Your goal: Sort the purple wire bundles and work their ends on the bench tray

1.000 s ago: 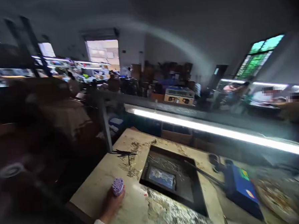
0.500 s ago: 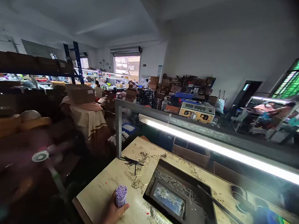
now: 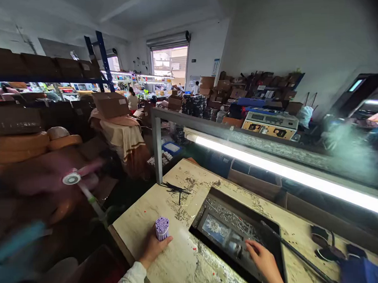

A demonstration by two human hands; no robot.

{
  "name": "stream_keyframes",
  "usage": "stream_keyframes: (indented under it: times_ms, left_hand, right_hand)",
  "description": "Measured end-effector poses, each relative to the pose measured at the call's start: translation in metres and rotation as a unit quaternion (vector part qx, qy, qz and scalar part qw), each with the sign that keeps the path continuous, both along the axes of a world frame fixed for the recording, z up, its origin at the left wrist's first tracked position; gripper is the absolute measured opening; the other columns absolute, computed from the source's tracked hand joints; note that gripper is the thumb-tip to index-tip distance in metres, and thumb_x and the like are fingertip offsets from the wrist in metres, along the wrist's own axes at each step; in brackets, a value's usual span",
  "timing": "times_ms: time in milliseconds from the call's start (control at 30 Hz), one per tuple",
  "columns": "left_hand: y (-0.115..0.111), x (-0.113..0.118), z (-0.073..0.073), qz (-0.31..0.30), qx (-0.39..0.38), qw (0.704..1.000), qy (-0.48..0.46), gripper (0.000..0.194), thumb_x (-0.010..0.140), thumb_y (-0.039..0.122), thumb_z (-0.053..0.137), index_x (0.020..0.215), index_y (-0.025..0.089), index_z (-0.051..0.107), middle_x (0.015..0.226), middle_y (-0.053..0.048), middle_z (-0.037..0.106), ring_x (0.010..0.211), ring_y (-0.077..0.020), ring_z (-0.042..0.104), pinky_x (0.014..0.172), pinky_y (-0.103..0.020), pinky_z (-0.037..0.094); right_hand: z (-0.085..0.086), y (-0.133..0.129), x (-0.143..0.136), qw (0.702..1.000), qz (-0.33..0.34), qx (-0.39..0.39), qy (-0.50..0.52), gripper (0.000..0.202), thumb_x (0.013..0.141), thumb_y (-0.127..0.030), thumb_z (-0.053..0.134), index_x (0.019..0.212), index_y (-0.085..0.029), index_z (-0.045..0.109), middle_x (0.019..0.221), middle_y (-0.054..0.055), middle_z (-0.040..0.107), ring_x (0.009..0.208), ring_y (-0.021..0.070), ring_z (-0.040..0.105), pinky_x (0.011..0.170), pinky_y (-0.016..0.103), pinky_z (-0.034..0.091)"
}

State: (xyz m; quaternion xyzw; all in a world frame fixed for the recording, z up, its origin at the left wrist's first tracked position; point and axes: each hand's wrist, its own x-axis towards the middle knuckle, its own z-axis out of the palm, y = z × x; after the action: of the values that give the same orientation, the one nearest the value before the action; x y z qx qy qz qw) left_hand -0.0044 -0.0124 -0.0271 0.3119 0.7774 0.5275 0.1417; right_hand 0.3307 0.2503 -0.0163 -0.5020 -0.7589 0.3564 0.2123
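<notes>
My left hand is wrapped round a bundle of thin purple wires, which stands upright with a pale band about it on the worktable's left part. Over the dark rectangular tray, my right hand reaches in from the lower right, its fingertips drawn together. Whatever is between those fingers, if anything, is too small to make out. In the tray lies a pool of shiny silver metal with flakes on it, near my right fingertips. Grey scraps lie along the tray's far side.
Black ties lie by the frame post on the worktable. A lit tube lamp crosses above the table. A dark rod leans over the tray's right edge. A spinning fan stands at left; smoke drifts at right.
My right hand has come into view over the tray. The view has shifted, so the table sits higher and farther right. My left hand still holds the purple bundle.
</notes>
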Motion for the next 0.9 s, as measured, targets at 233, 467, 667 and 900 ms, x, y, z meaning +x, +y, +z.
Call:
stream_keyframes:
  times_ms: [233,467,667,900]
  left_hand:
    - [-0.002,0.000,0.008,-0.024,-0.041,0.999,-0.020,0.031,0.064,0.045,0.067,0.082,0.021,0.064,0.089,-0.008,0.072,0.082,-0.0264,0.068,0.084,-0.041,0.054]
    - [0.002,-0.003,0.023,-0.048,-0.062,0.996,0.042,0.034,0.065,0.046,0.066,0.088,0.021,0.065,0.088,-0.006,0.072,0.089,-0.0261,0.067,0.093,-0.040,0.050]
    - [0.002,-0.001,0.022,-0.042,-0.066,0.996,0.051,0.032,0.066,0.045,0.067,0.086,0.021,0.063,0.083,-0.004,0.070,0.092,-0.0260,0.066,0.094,-0.040,0.049]
    - [0.003,-0.002,0.013,-0.035,-0.039,0.998,0.019,0.035,0.064,0.043,0.068,0.089,0.020,0.063,0.096,-0.007,0.070,0.086,-0.0234,0.067,0.086,-0.038,0.053]
  right_hand:
    - [0.012,0.007,-0.059,0.993,0.027,-0.021,-0.115,0.033,0.081,-0.029,0.047,0.096,-0.016,0.074,0.090,0.011,0.075,0.087,0.0239,0.070,0.078,0.030,0.050]
    - [-0.018,0.024,-0.075,0.988,0.012,-0.056,-0.140,0.029,0.086,-0.023,0.049,0.103,-0.015,0.072,0.089,0.008,0.075,0.081,0.0180,0.069,0.076,0.024,0.048]
    - [-0.022,0.028,-0.104,0.987,0.025,-0.034,-0.152,0.028,0.088,-0.025,0.050,0.104,-0.016,0.072,0.096,0.009,0.074,0.087,0.0180,0.068,0.076,0.023,0.046]
    - [-0.020,0.028,-0.132,0.981,0.044,-0.014,-0.191,0.028,0.087,-0.026,0.049,0.104,-0.021,0.072,0.107,0.009,0.072,0.102,0.0222,0.065,0.081,0.026,0.044]
